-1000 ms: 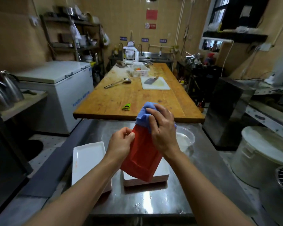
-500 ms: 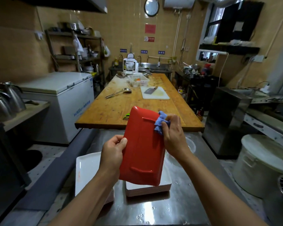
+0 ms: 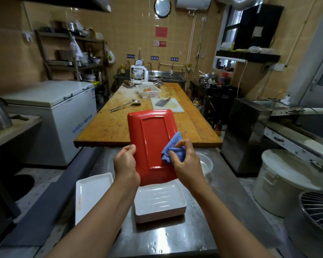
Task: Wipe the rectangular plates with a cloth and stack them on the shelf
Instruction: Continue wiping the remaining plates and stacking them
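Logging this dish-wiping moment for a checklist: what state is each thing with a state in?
Red rectangular plate: held up, underside facing camera.
Blue cloth: bunched, pressed on the plate.
Left hand: grips the plate's left edge.
Right hand: pinches the cloth.
Stack of white rectangular plates: face up, wet.
White chest freezer: lid closed.

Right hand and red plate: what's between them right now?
In the head view, the blue cloth lies bunched between the right hand and the red plate, pressed on its underside. The left hand grips the plate's left edge directly.
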